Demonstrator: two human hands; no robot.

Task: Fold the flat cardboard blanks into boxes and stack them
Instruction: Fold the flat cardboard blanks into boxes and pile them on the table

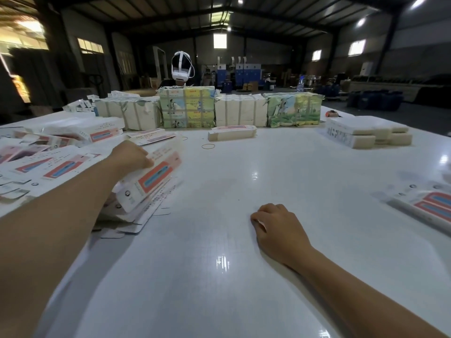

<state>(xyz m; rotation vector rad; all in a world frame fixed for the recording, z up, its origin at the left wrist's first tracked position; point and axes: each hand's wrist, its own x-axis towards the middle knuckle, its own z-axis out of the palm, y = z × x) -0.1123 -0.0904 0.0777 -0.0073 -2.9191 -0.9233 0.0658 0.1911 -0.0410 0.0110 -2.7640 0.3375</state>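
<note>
Glossy white bench [219, 240] in a dim warehouse: left hand [131, 154] grips a red-printed cardboard blank [151, 181] at 10 o'clock; right hand [275, 225] rests curled, empty.

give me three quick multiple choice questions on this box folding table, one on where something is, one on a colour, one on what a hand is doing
1. Where is the thin loose rubber band?
A. on the white glossy table, before the wrapped bundles
B. round the right wrist
C. on the floor

2. What colour is the long panel on the white printed cardboard blank being lifted?
A. green
B. red-orange with a blue strip
C. black

3. What is the right hand doing?
A. gripping a box
B. resting on the table, holding nothing
C. raised in the air

Answers: 1 A, it lies on the bare tabletop. 2 B, the panel shows it. 3 B, it lies on the table while the left hand holds the blank.
</note>
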